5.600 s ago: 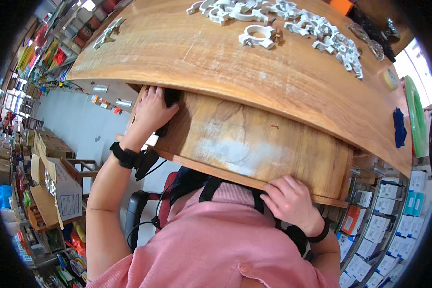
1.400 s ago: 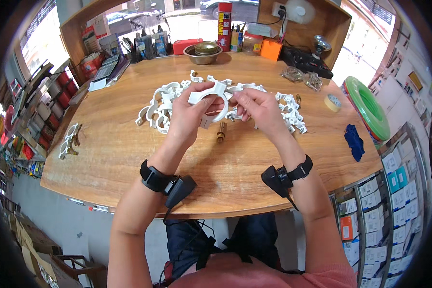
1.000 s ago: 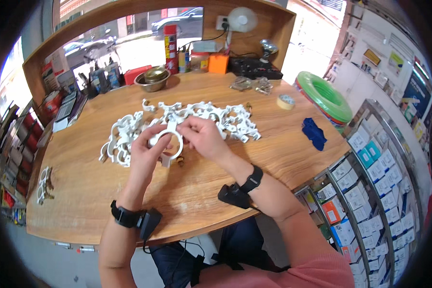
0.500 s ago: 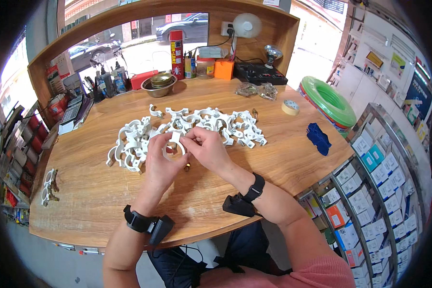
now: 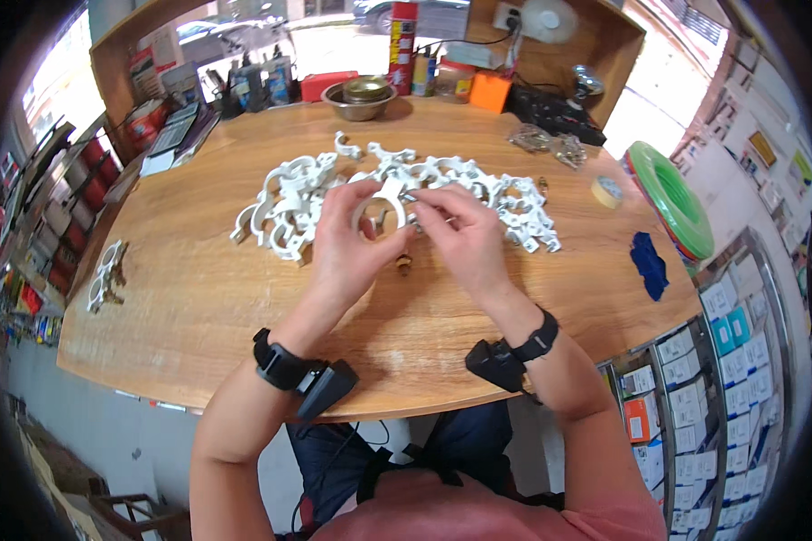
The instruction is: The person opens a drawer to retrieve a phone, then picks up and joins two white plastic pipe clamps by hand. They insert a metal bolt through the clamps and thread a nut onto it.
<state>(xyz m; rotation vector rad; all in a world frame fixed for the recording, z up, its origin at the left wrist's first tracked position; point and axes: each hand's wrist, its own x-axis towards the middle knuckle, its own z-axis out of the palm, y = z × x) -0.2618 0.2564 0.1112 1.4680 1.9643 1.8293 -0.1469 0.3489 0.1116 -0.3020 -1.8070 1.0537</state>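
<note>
Left hand (image 5: 347, 239) grips white pipe clamp (image 5: 377, 200) upright; right hand (image 5: 456, 233) pinches small screw (image 5: 410, 195) at clamp's right ear, above worktop (image 5: 198, 298).

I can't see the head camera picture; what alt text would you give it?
Two bare hands, left hand and right hand, hold a white plastic pipe clamp above a wooden table, with a pile of white clamps behind it.
</note>
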